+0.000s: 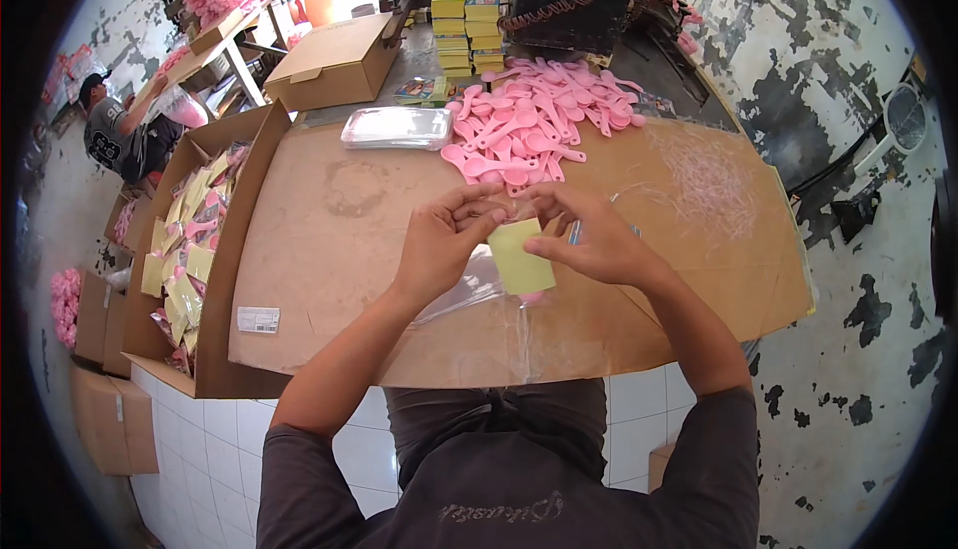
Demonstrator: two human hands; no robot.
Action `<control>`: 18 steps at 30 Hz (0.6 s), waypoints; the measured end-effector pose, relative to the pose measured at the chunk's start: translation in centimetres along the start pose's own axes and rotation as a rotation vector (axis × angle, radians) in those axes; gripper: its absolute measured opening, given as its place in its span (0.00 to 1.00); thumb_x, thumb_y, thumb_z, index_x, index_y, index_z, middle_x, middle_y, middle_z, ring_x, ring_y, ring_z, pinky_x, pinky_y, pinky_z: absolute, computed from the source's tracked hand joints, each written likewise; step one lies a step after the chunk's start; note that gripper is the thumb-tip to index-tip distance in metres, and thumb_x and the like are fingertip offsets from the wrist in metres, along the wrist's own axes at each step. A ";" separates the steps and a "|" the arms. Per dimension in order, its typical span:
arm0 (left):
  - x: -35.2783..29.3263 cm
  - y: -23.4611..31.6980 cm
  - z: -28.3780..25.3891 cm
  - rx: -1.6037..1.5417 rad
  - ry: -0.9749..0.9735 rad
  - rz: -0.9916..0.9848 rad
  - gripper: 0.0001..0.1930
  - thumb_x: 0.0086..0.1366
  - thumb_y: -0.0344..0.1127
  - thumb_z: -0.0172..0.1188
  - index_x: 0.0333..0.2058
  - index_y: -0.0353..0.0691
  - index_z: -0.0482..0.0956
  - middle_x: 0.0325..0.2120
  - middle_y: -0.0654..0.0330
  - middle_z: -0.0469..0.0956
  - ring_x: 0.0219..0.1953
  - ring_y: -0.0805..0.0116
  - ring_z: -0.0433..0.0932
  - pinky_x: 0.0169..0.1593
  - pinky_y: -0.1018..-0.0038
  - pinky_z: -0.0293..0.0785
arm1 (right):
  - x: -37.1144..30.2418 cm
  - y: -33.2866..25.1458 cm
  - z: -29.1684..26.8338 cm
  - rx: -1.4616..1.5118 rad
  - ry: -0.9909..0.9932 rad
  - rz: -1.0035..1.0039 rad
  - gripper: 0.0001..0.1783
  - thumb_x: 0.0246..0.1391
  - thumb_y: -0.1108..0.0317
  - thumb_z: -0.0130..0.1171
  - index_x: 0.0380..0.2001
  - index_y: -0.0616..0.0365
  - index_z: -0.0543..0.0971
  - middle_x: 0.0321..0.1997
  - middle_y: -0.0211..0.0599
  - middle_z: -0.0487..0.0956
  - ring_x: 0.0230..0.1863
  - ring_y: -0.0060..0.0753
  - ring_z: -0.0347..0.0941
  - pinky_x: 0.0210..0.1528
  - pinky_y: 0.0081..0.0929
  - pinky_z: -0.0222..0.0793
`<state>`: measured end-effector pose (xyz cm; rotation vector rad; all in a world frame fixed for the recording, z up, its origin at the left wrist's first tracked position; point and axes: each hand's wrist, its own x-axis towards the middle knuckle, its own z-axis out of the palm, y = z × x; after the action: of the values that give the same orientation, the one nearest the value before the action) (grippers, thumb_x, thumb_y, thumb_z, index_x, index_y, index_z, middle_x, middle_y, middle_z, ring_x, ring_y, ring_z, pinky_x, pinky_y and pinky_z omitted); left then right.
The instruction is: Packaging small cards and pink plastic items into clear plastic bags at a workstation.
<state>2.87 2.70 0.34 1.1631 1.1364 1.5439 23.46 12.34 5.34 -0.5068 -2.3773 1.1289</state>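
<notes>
Over the near middle of the table, both hands pinch the top of a small clear plastic bag with a yellow card [523, 262] in it. My left hand [444, 240] is closed at the bag's upper left corner. My right hand [591, 238] grips the upper right side, its thumb lying on the card. A bit of pink [537, 297] shows below the card; its shape is mostly hidden. Just beyond my hands lies a heap of pink plastic measuring spoons [534, 120]. A stack of clear plastic bags [397, 129] rests left of the heap.
A cardboard sheet [319, 260] covers the tabletop. An open carton [261, 175] of packed bags stands at the left edge. Thin clear strips [704, 180] lie on the right. Behind are a closed box [334, 60] and card stacks [467, 30]. Another person [125, 130] sits far left.
</notes>
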 end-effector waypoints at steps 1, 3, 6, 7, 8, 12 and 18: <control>-0.1 -0.1 0.0 -0.018 0.004 0.061 0.19 0.70 0.27 0.62 0.57 0.28 0.75 0.43 0.53 0.85 0.42 0.71 0.84 0.45 0.76 0.82 | 0.4 0.4 0.5 0.098 -0.060 0.082 0.22 0.58 0.70 0.67 0.55 0.62 0.76 0.44 0.37 0.83 0.42 0.21 0.79 0.42 0.22 0.74; -0.3 0.0 0.2 -0.014 0.024 0.074 0.19 0.69 0.26 0.63 0.57 0.27 0.74 0.43 0.52 0.85 0.42 0.71 0.84 0.44 0.76 0.82 | 0.9 1.4 1.0 0.248 -0.087 0.078 0.24 0.58 0.72 0.67 0.56 0.63 0.75 0.45 0.37 0.82 0.42 0.20 0.79 0.42 0.21 0.74; -0.7 0.2 0.1 -0.001 0.054 0.066 0.21 0.68 0.25 0.63 0.58 0.27 0.74 0.42 0.51 0.84 0.42 0.72 0.84 0.44 0.77 0.82 | 1.1 2.2 1.4 0.465 -0.127 0.082 0.25 0.59 0.75 0.65 0.59 0.64 0.72 0.48 0.35 0.81 0.45 0.20 0.78 0.45 0.21 0.75; -0.7 0.2 0.1 0.008 0.058 0.047 0.21 0.68 0.24 0.64 0.58 0.27 0.73 0.42 0.51 0.84 0.42 0.71 0.84 0.44 0.77 0.82 | 1.1 2.5 1.5 0.533 -0.136 0.088 0.25 0.60 0.76 0.65 0.60 0.63 0.71 0.50 0.34 0.80 0.47 0.22 0.78 0.48 0.22 0.75; -0.8 0.1 0.1 0.007 0.060 0.044 0.21 0.68 0.24 0.64 0.58 0.27 0.73 0.42 0.51 0.84 0.42 0.71 0.84 0.44 0.77 0.82 | 0.9 2.9 1.8 0.535 -0.138 0.091 0.25 0.60 0.76 0.65 0.60 0.63 0.71 0.50 0.34 0.80 0.47 0.22 0.78 0.48 0.22 0.75; -1.1 -0.8 0.2 0.049 0.063 0.127 0.20 0.69 0.26 0.62 0.58 0.28 0.73 0.43 0.51 0.84 0.42 0.71 0.84 0.43 0.77 0.82 | 0.6 3.7 2.3 0.535 -0.079 0.061 0.21 0.62 0.76 0.63 0.57 0.64 0.73 0.49 0.36 0.81 0.46 0.22 0.79 0.47 0.22 0.76; -0.3 -0.7 0.3 -0.048 0.097 0.092 0.19 0.73 0.32 0.59 0.58 0.30 0.74 0.44 0.52 0.84 0.42 0.70 0.84 0.46 0.74 0.82 | 0.1 4.5 2.1 0.517 -0.036 0.140 0.16 0.63 0.73 0.63 0.52 0.65 0.77 0.45 0.36 0.83 0.45 0.22 0.80 0.45 0.23 0.76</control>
<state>3.28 2.55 -0.34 1.1324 1.1163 1.7047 22.87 13.79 0.61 -0.4736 -1.9854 1.7525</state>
